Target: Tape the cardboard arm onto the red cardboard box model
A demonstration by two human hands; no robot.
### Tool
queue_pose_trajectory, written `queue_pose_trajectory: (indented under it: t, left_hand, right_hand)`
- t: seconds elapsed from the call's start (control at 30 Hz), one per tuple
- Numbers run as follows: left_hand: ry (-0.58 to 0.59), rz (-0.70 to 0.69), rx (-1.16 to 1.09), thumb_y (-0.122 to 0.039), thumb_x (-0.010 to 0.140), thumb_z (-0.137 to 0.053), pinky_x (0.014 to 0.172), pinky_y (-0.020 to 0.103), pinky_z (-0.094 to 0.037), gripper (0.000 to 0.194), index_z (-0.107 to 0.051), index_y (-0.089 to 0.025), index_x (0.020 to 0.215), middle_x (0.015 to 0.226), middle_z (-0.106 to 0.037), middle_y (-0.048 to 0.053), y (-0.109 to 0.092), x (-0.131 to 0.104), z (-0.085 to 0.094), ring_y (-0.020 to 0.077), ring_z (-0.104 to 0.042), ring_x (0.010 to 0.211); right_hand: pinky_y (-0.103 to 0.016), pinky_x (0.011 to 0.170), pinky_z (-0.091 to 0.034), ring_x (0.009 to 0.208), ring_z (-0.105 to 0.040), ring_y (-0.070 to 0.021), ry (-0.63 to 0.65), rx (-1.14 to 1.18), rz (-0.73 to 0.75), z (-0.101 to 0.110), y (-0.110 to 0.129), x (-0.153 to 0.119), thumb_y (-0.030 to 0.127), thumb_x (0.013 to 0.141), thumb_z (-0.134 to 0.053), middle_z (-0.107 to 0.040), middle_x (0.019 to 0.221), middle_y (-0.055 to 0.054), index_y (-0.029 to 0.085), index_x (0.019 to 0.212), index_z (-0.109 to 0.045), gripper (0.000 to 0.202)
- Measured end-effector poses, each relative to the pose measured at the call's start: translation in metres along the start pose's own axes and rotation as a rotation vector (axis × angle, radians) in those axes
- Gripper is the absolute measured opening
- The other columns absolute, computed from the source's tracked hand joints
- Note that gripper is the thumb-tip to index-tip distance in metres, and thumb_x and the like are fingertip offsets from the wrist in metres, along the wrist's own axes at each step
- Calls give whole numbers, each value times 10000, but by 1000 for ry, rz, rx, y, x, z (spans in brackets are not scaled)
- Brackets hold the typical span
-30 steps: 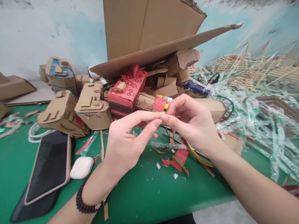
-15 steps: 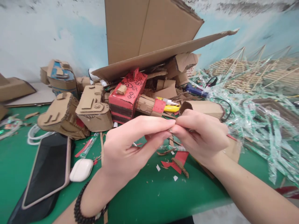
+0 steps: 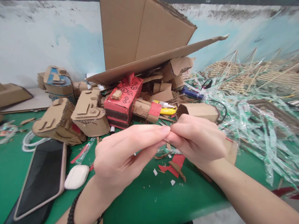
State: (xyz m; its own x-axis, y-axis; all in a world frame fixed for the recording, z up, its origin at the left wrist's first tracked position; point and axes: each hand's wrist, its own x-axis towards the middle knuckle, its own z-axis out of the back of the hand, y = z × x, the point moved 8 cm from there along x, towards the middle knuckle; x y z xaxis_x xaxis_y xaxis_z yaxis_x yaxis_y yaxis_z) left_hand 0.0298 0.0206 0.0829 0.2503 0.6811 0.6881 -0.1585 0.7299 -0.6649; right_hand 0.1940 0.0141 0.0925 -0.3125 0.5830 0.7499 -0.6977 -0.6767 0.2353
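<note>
Left hand [image 3: 121, 155] and right hand [image 3: 198, 140] are meeting fingertip to fingertip above the green tabletop [image 3: 144, 199], both pinching a tiny cardboard scrap [image 3: 167, 140], mostly hidden. Red box [image 3: 122, 99] is sitting beyond.

Both hands [image 3: 161, 146] raised mid-view, pinched fingertips [image 3: 167, 137] touching.

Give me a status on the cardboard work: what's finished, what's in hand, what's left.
Done, by the look of it: several shaped cardboard models and a red painted box stand on the green table. In hand: left hand and right hand pinch something tiny between fingertips, too small to identify. Left: loose cardboard scraps lie uncleared.
</note>
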Motion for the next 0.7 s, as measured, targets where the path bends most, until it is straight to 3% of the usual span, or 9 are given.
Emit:
queue_pose_trajectory:
  t: [0.1,0.27,0.4,0.57,0.7]
  left_hand:
    - [27,-1,11,-82,924,-815,819,348,-715,442,-845,-396,1233,1154,-865,-29,-2,2,0,209,-835,889]
    - [117,244,-213,-238,1045,-713,703,305,-699,235,-881,-350,1166,1165,-862,21,11,6,-7,193,-815,827]
    - [144,445,-419,-311,1026,-758,634,260,-683,153,-910,-330,1022,1108,-866,40,26,7,-15,177,-791,781]
    - [162,534,-621,-281,979,-819,630,214,-667,111,-915,-337,971,1098,-862,59,36,6,-23,170,-780,840]
    - [168,586,-702,-280,950,-850,634,218,-666,79,-918,-321,953,1093,-858,72,39,3,-26,144,-751,756]
  right_hand:
    - [-309,527,-354,499,-460,-112,-15,7,14,-2,-1,-1,464,1097,-636,-523,569,8,207,644,-639,521]
    - [-300,521,-341,487,-455,-111,-181,61,96,6,2,-5,372,1109,-638,-561,573,10,215,735,-674,407]
    - [-300,525,-363,481,-478,-117,-116,0,70,4,2,-1,435,1110,-618,-540,545,4,214,653,-649,509]
    - [-295,528,-364,475,-487,-112,-42,9,36,2,2,3,499,1078,-658,-503,527,8,211,589,-601,570]
    - [-299,540,-375,487,-504,-123,-15,11,14,-1,0,2,532,1075,-644,-498,530,6,215,606,-632,566]
